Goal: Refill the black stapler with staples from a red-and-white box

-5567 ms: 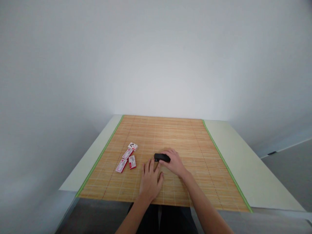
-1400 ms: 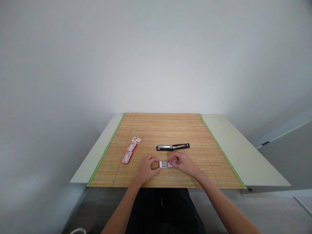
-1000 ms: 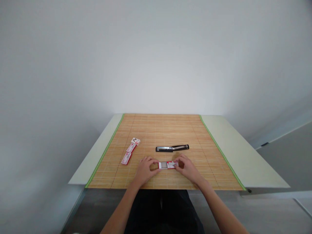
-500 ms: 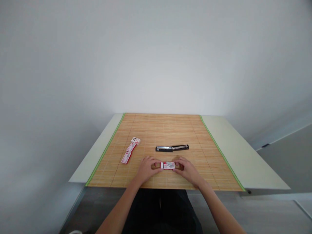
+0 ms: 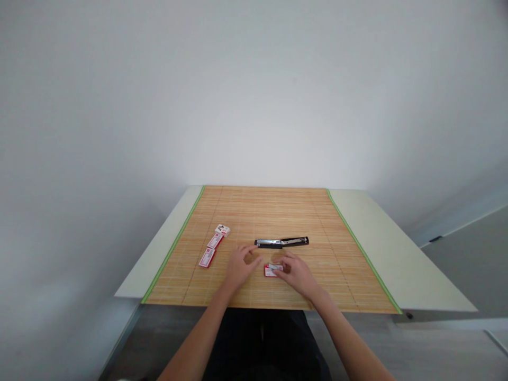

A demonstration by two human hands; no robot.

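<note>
An opened black stapler (image 5: 270,243), its metal magazine showing, lies across the mat. My left hand (image 5: 238,267) is at its left end, thumb and fingers apart with nothing between them; the index fingertip is at or very near the stapler. Closer to me lies a small red and white staple box (image 5: 270,273). A grey strip of staples (image 5: 273,266) rests over its top. My right hand (image 5: 297,274) pinches the right end of that strip between thumb and fingers, partly covering the box.
Three more small red and white boxes (image 5: 207,257) sit in a slanting row at the left. Beneath everything is a bamboo mat (image 5: 273,209) with green edges, on a white table (image 5: 397,254). A wall (image 5: 262,106) stands behind the table.
My left hand has let go of the staple box and moved up to the stapler's left end. My right hand has shifted from the box's right end onto the staple strip.
</note>
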